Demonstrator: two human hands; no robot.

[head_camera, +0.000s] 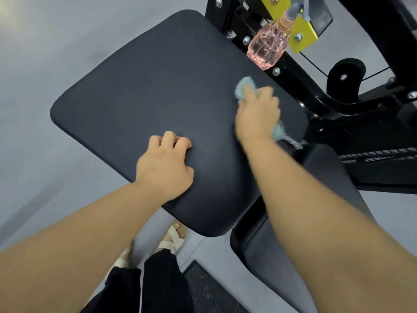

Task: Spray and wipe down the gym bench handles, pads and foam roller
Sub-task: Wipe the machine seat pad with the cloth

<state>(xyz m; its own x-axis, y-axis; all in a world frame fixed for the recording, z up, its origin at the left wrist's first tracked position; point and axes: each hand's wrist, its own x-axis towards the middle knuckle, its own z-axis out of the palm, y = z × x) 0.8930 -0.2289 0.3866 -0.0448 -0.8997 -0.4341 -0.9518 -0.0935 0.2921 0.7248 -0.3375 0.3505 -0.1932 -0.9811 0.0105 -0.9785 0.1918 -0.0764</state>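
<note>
bench pad (pixel 158 86), dark, lies under both hands. the right hand (pixel 257 114) has its grip closed round a blue cloth (pixel 244 86) at the pad's right edge. the left hand (pixel 165 163) rests mid-pad, fingers curled, empty.

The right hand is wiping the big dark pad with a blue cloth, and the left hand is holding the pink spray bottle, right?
Not quite. In the head view the left hand holds nothing and rests on the pad, fingers curled. The pink spray bottle is at the black frame behind the pad. The right hand does wipe with the blue cloth.
</note>
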